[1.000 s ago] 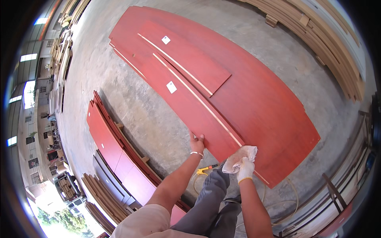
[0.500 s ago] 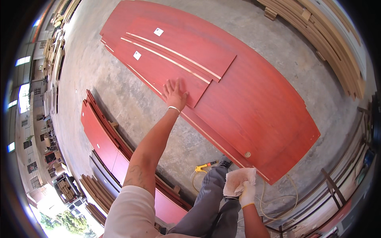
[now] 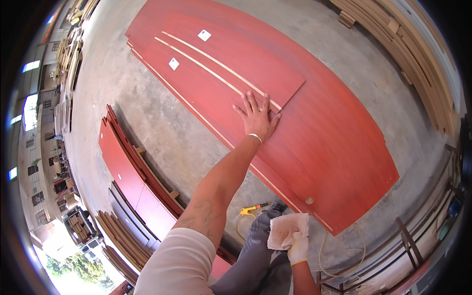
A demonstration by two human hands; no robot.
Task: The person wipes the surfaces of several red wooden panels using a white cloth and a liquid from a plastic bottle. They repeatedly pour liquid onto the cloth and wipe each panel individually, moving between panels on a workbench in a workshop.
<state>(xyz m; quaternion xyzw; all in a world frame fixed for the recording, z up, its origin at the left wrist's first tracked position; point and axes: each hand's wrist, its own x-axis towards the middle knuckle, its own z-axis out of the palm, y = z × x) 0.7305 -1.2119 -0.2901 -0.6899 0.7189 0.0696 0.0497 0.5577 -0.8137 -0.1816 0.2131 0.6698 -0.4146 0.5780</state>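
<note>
My bare left hand (image 3: 258,119), a white band at its wrist, lies with fingers spread on the red boards. Its fingertips reach the near ends of two pale-edged strips on the narrower red panels (image 3: 231,49), which rest on a large red door panel (image 3: 334,137). A small round hole (image 3: 309,200) shows near the large panel's close end. Low in front of my legs, my right hand (image 3: 298,250) wears a white glove and grips a white cloth (image 3: 286,230) with reddish stains. My left hand hides part of the panel edges beneath it.
A yellow air blow gun (image 3: 251,210) with a hose lies on the concrete floor by my foot. More red panels (image 3: 142,196) lean in a stack at left. Wooden boards (image 3: 408,54) are piled at upper right, and a metal rack (image 3: 410,241) stands at lower right.
My left hand has moved right across the boards, from the outer panel to the strip ends. My right hand and its cloth have shifted slightly left and down.
</note>
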